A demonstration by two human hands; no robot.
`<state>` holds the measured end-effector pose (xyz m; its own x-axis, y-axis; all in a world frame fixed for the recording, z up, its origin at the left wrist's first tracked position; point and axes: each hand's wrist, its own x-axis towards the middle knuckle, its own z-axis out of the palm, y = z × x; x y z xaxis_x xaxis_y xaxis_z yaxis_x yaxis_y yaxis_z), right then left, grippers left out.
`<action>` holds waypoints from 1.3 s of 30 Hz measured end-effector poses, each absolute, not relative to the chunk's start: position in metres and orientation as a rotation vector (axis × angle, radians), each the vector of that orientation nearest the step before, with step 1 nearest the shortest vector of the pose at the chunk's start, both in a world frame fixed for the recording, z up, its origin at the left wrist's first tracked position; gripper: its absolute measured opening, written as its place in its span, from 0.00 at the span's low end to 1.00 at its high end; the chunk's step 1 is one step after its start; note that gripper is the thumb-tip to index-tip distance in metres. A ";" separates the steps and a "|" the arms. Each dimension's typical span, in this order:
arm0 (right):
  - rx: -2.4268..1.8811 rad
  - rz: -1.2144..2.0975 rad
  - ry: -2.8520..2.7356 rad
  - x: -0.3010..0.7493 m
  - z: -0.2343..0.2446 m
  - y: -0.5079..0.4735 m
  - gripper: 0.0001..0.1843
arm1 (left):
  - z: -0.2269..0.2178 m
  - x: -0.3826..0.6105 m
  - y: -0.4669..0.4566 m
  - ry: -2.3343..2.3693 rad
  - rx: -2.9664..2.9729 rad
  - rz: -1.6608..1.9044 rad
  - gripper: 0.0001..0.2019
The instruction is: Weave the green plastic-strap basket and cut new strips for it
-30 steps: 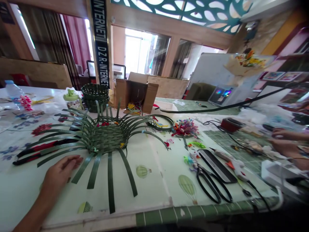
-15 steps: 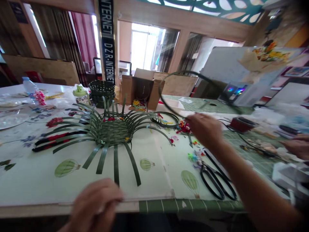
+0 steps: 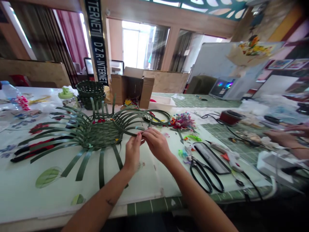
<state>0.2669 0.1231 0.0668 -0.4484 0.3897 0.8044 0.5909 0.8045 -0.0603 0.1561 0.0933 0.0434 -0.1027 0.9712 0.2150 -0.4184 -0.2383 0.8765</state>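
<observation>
A long dark green weaving strip (image 3: 127,131) curves up in a loop from my fingers, in front of the basket's splayed ends. My left hand (image 3: 132,151) pinches it, fingers closed. Right beside it, my right hand (image 3: 156,141) is closed on the same strip, the fingertips of both hands meeting. To the left sits a half-woven green basket (image 3: 102,133), its woven base on the table and its loose strips fanning out on all sides. Behind my hands lies a coil of green strip (image 3: 166,117).
Black-handled scissors (image 3: 205,174), a dark tray (image 3: 212,158) and a glue gun (image 3: 229,158) lie to the right. Colourful pipe-cleaner pieces (image 3: 184,120) are heaped beyond. Red-handled pliers (image 3: 36,148) lie under the basket's left strips. Another person's hands (image 3: 277,138) are at far right.
My right hand has come down and inward with the strip. My left hand has risen from the table's front edge and taken hold of the strip. The view has shifted right.
</observation>
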 end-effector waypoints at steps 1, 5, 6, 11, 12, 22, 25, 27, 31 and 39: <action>-0.690 -0.246 -2.082 0.267 0.062 0.119 0.09 | 0.045 0.152 0.098 0.780 1.030 1.591 0.19; -0.759 -0.219 -1.951 0.271 0.044 0.112 0.07 | 0.048 0.138 0.099 0.811 1.108 1.659 0.13; -0.832 -0.216 -1.902 0.274 0.040 0.112 0.07 | 0.049 0.135 0.098 0.826 1.062 1.690 0.12; -1.252 0.393 -1.409 0.290 0.025 0.128 0.18 | 0.049 0.123 0.092 0.907 0.705 1.728 0.10; -1.254 0.651 -1.317 0.291 0.025 0.132 0.20 | 0.048 0.122 0.090 0.909 0.674 1.699 0.11; -0.933 0.973 -1.323 0.276 0.041 0.126 0.18 | 0.025 0.136 0.071 0.997 0.780 1.506 0.14; -1.063 0.772 -1.399 0.286 0.037 0.123 0.17 | 0.031 0.133 0.076 0.953 0.707 1.542 0.13; -1.161 0.581 -1.437 0.303 0.035 0.123 0.16 | 0.035 0.129 0.081 0.916 0.667 1.615 0.13; -1.357 -0.020 -1.263 0.350 0.031 0.128 0.19 | 0.039 0.125 0.086 0.895 0.635 1.668 0.14; -1.268 0.612 -1.565 0.364 0.037 0.153 0.26 | 0.044 0.120 0.086 0.885 0.629 1.664 0.15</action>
